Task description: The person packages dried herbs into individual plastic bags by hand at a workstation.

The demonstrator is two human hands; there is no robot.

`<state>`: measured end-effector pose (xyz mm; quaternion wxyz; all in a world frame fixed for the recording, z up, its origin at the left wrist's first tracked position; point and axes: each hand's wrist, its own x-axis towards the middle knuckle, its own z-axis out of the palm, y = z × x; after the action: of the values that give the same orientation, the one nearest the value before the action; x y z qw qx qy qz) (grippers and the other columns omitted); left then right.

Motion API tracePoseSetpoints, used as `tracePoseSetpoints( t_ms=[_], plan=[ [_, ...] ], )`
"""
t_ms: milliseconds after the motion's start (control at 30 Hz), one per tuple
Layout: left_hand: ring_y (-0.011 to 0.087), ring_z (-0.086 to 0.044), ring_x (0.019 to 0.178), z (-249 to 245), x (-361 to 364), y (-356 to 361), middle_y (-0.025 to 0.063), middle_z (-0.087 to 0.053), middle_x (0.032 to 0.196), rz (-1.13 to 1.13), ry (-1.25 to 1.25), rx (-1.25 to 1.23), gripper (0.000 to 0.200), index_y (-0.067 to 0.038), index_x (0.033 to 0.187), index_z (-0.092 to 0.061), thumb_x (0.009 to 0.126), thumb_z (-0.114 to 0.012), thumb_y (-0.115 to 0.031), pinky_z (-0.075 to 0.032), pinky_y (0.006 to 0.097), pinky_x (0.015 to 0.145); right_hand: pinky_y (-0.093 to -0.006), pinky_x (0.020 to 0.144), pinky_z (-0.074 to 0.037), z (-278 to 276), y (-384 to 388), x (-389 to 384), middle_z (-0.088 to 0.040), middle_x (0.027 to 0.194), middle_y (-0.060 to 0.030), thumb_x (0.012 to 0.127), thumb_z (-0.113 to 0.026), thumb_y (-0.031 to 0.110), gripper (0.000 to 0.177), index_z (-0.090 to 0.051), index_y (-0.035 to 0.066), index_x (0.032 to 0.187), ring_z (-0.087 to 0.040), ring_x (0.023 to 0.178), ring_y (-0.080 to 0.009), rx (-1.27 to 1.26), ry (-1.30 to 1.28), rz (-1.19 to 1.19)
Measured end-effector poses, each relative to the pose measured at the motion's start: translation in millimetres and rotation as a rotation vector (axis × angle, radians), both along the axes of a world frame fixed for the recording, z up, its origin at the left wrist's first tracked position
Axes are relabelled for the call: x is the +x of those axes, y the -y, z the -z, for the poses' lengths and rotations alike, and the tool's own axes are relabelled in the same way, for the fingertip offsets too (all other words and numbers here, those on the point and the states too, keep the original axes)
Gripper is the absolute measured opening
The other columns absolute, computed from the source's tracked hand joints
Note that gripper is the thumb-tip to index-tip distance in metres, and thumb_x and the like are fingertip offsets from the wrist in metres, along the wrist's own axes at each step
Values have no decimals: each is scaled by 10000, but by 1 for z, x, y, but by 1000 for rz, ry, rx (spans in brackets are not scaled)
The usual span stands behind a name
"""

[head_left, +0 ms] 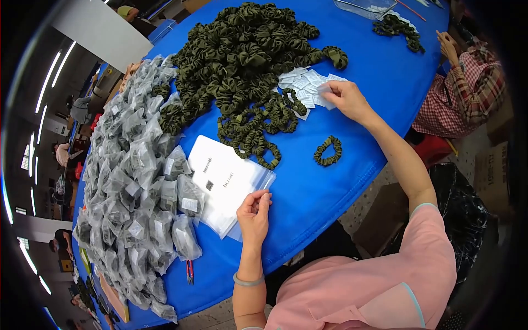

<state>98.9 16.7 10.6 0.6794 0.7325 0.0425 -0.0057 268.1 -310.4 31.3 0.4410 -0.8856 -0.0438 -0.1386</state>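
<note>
My right hand point(347, 100) is at the pile of small white paper slips point(301, 83), its fingers pinched on a slip at the pile's right edge; the fingertips are slightly blurred. My left hand point(254, 219) is closed, thumb against curled fingers, at the right edge of a stack of clear plastic bags with printed white faces point(220, 179). Whether a bag edge is inside those fingers is hidden. One dark green scrunchie point(328, 150) lies apart between my hands. Several loose scrunchies point(254, 129) spread beyond the bags, below a large scrunchie heap point(242, 49).
Many filled, labelled clear bags point(132, 181) are piled along the left of the blue table point(313, 203). Red-handled snips point(190, 272) lie near its front edge. A clear basket point(366, 6) stands at the far right. A co-worker in a checked apron point(448, 104) sits to the right.
</note>
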Motion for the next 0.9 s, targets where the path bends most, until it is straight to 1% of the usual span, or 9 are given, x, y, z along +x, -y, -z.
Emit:
tracePoseSetpoints(
  t_ms=[100,267,300,433,500,533,600,767,900],
  plan=[
    [104,-612,760,-2,0,-1,78,-685,890,7,-11,-11,159,28,1039,-679,931,-650,-86,-480,188,671,-229,489,-369,1,0,-21,-630,680,5,876,-650,106,197,-728,21,1035,-398,507,-79,324,-231,-230],
    [119,-613,752,-1,-1,-3,90,-689,896,28,8,-6,167,29,1049,-676,941,-645,-94,-500,202,703,-254,597,-478,-10,-18,-50,-703,815,-31,851,-662,70,215,-725,17,1050,-574,619,-137,222,-107,-4],
    [119,-613,752,0,-2,-2,90,-689,896,26,4,-9,167,29,1049,-676,941,-645,-94,-500,202,703,-254,597,-478,-9,-20,-53,-703,815,-31,851,-662,70,215,-725,17,1050,-574,619,-137,218,-111,-6],
    [119,-611,757,-1,-3,-3,90,-687,893,37,8,40,166,31,1049,-677,940,-647,-89,-504,203,713,-324,805,-544,-2,-27,-63,-741,991,-77,824,-647,33,243,-738,54,1049,-695,911,-233,-344,678,118],
    [119,-611,759,-2,-4,-5,90,-687,893,37,2,41,165,32,1048,-677,939,-647,-88,-505,203,716,-348,1006,-491,8,-35,-91,-691,1189,-95,791,-660,-27,322,-703,13,1108,-609,1193,-274,-431,546,-16],
    [119,-611,762,-2,-4,-5,90,-686,893,40,0,42,164,33,1046,-678,939,-647,-87,-505,203,718,-348,1006,-491,16,-39,-104,-691,1189,-95,791,-660,-27,322,-703,13,1108,-609,1193,-274,-434,542,-18],
    [119,-611,766,-3,-4,-4,89,-685,893,50,-3,43,162,35,1042,-679,938,-648,-85,-507,204,723,-349,1001,-494,30,-46,-124,-685,1192,-111,802,-669,-7,331,-678,-5,1133,-619,1171,-284,-630,334,-157],
    [66,-508,662,-5,-4,0,39,-658,806,28,27,20,144,34,1017,-693,912,-661,-58,-426,169,619,-346,970,-515,14,-51,-134,-645,1251,-153,806,-687,36,396,-626,-25,1193,-630,1151,-315,-589,325,-212],
    [102,-587,734,-10,-5,-2,72,-680,864,54,1,58,148,30,1030,-689,929,-649,-71,-483,188,693,-325,904,-539,26,-41,-118,-656,1231,-150,811,-684,43,387,-635,-19,1190,-656,1084,-298,-604,362,-219]
  ],
)
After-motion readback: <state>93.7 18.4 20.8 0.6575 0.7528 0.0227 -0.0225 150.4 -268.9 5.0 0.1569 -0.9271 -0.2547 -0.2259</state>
